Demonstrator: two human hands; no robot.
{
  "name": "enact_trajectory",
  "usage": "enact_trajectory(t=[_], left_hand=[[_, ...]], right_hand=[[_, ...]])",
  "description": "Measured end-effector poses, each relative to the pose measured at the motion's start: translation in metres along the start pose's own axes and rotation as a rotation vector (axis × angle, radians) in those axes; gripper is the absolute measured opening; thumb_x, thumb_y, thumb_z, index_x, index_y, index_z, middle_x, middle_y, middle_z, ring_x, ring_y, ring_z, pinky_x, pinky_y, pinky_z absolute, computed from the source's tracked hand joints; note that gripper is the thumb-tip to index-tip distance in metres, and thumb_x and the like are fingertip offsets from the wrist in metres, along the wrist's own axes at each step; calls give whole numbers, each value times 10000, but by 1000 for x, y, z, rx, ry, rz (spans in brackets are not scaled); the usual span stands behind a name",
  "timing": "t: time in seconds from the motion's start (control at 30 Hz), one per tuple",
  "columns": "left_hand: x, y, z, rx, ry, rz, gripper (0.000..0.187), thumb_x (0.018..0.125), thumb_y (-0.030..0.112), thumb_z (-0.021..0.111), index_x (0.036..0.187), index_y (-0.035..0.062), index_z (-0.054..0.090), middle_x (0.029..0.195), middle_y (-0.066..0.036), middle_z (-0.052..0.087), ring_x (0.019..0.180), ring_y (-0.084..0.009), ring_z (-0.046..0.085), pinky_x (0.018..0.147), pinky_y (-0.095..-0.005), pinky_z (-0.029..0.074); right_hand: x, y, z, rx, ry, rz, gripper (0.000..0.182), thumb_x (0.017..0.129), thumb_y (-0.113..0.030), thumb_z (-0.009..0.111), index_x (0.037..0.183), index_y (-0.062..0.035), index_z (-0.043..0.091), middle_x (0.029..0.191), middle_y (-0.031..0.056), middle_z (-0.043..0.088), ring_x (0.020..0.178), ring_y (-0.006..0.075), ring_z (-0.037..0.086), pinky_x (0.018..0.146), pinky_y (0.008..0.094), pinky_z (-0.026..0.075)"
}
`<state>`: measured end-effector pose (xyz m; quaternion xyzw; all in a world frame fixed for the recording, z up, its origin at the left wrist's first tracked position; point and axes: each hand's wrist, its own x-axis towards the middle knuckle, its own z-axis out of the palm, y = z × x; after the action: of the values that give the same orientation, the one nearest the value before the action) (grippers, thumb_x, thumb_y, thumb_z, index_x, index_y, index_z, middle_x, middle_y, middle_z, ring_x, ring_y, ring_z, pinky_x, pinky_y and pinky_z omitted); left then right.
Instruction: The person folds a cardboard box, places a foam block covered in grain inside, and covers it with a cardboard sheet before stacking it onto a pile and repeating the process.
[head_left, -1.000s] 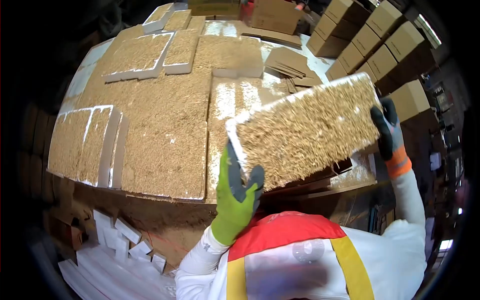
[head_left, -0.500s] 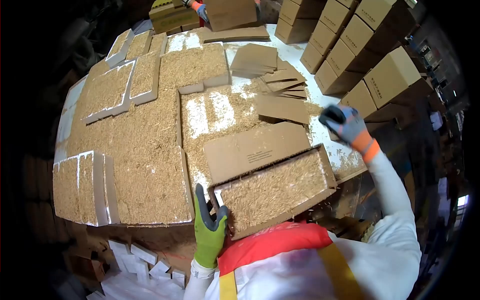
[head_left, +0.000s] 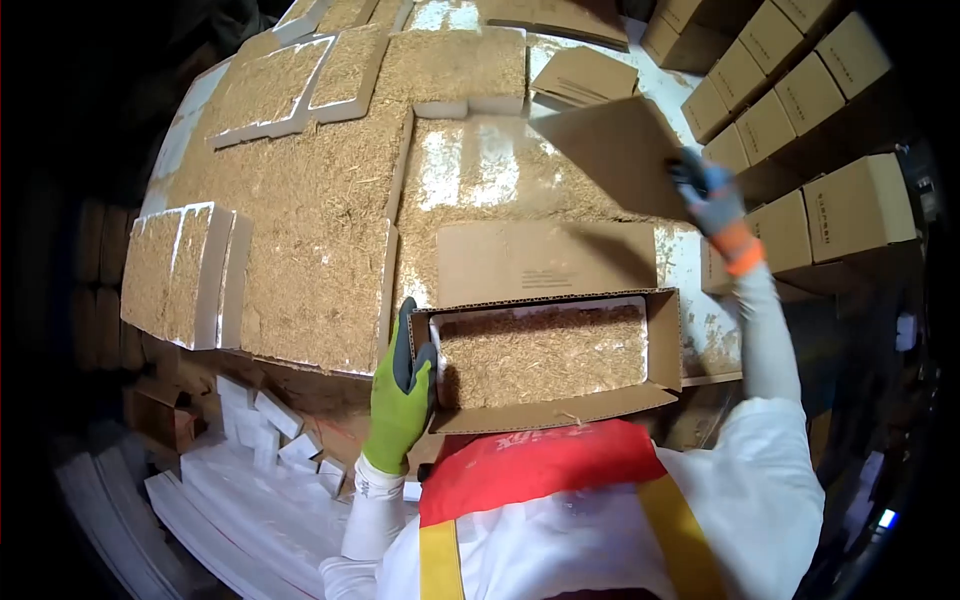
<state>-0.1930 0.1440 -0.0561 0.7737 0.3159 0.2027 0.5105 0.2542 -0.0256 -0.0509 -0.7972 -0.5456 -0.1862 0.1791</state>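
Observation:
In front of me an open cardboard box (head_left: 665, 345) holds a white-edged block topped with straw-coloured shavings (head_left: 540, 350). Its long printed flap (head_left: 500, 262) is folded outward over the table. At the box's left end, my left hand (head_left: 402, 390), in a green and grey glove, is closed on the wall, thumb outside. My right hand (head_left: 710, 200), in a grey-blue glove with an orange cuff, grips a flat cardboard sheet (head_left: 612, 155) by its right edge. The sheet is tilted in the air, above and beyond the flap. My right fingertips are blurred and partly hidden.
Shavings-topped white blocks (head_left: 290, 230) cover the table's left side. More flat cardboard pieces (head_left: 585, 72) lie at the back. Closed cartons (head_left: 780, 105) stand in rows on the right. White offcuts (head_left: 270, 420) and long white strips (head_left: 240, 510) lie below the table at left.
My right hand, earlier blurred beside the cardboard stack, now holds a sheet raised from the table. The box has turned more level, with my left hand still on its left end. The view has shifted.

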Motion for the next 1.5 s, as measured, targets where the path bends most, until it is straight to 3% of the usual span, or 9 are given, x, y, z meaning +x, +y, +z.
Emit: enact_trajectory(t=[0.07, 0.17, 0.6, 1.0, 1.13, 1.23, 1.27, 1.33, 1.5], left_hand=[[2, 0, -3, 11, -9, 17, 561, 956, 90, 482, 1482, -7, 312, 1449, -206, 455, 1334, -296, 460, 1058, -341, 377], [6, -9, -5, 85, -12, 61, 568, 962, 127, 506, 1483, 3, 317, 1450, -206, 454, 1322, -297, 474, 1043, -349, 399], [8, -18, -12, -61, -35, 46, 545, 981, 181, 482, 1472, -5, 333, 1451, -234, 435, 1311, -348, 476, 1059, -366, 390], [13, -24, -8, -336, -92, -142, 543, 1009, 265, 424, 1475, 1, 334, 1460, -197, 439, 1308, -329, 478, 1037, -378, 401], [10, -60, -25, -609, -91, -215, 645, 1005, 378, 416, 1532, 65, 216, 1523, -131, 368, 1368, -213, 400, 1031, -396, 406], [1, -91, 9, -317, -283, -249, 799, 898, 189, 623, 1547, 99, 166, 1250, -108, 496, 877, -124, 504, 698, -285, 439], [-1, -67, 19, -486, -313, -519, 903, 834, 123, 712, 1549, 123, 161, 976, -76, 650, 553, -73, 477, 479, -210, 407], [10, -69, 26, -524, -271, -572, 861, 816, 112, 732, 1520, 144, 237, 766, -4, 638, 498, -54, 466, 430, -186, 355], [4, -86, 10, -563, -149, -402, 530, 853, 74, 704, 1326, -14, 479, 1066, -78, 632, 888, -142, 625, 793, -268, 539]], right_hand=[[30, -64, -118, 814, -94, 187, 360, 839, -46, 576, 1190, 28, 609, 1050, 135, 662, 967, 186, 641, 885, 300, 499], [42, -138, -198, 839, -468, -92, 311, 776, 33, 579, 1085, 45, 619, 937, 116, 673, 821, 182, 659, 718, 290, 500], [26, -216, -90, 20, -493, -546, 307, 735, -41, 627, 1038, -80, 592, 818, 101, 612, 657, 284, 621, 556, 361, 487], [-54, -223, -35, 432, -898, -374, 406, 808, -356, 712, 1143, -147, 612, 1143, 170, 514, 992, 326, 562, 815, 466, 503], [-53, -211, -18, 485, -941, -304, 480, 738, -212, 789, 1171, -160, 588, 1182, 172, 488, 1035, 375, 533, 814, 467, 498], [-52, -226, -15, 285, -1024, -315, 553, 739, -191, 779, 1232, -185, 528, 1206, 184, 484, 1029, 391, 537, 800, 466, 503], [-54, -226, -19, 296, -1005, -305, 557, 742, -197, 776, 1239, -183, 526, 1216, 184, 481, 1031, 385, 541, 802, 463, 504], [-57, -224, -31, 301, -962, -286, 564, 748, -208, 770, 1253, -179, 522, 1234, 184, 477, 1036, 373, 550, 807, 456, 507], [-95, -156, -103, 1198, -23, 568, 397, 965, -228, 561, 1306, -28, 523, 1066, 93, 632, 866, 168, 625, 744, 303, 529]])
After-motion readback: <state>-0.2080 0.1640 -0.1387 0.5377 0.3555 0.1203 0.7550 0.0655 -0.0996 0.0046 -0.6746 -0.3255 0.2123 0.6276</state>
